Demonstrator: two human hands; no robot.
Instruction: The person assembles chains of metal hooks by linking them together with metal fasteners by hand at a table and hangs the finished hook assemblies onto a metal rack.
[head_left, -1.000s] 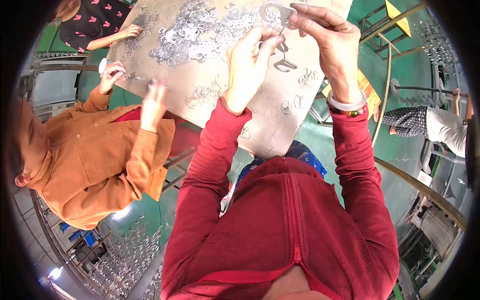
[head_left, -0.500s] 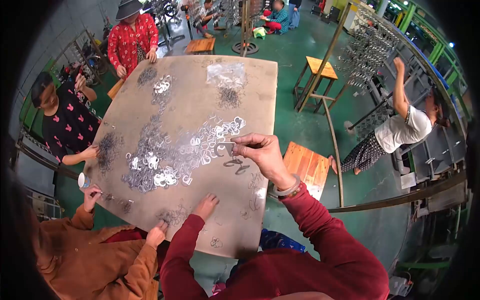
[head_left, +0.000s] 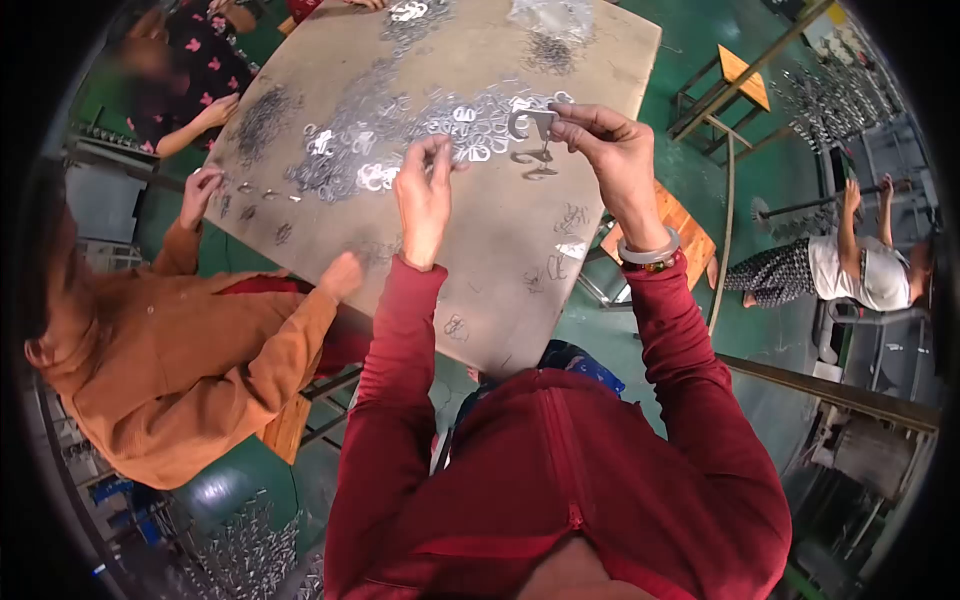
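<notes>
Between the thumb and fingers of my right hand (head_left: 610, 160) is a flat metal hook (head_left: 522, 122), held above the table, with thin wire pieces (head_left: 535, 165) hanging or lying just below it; which of the two I cannot tell. My left hand (head_left: 425, 190) is raised over the table, thumb and fingers apart, with nothing visible in it. Beyond and between my hands, a spread of silvery metal hooks (head_left: 400, 130) covers part of the brown table (head_left: 480, 240).
A co-worker in an orange jacket (head_left: 190, 340) sits at the left, hands at the table edge. Another in black (head_left: 205, 60) reaches in from the upper left. A wooden stool (head_left: 680, 225) stands right of the table. A person in white (head_left: 860, 265) works at a rack.
My left hand has risen from the near table surface to the pile's edge. My right hand still holds the hook. The view has tilted down, so the table appears higher.
</notes>
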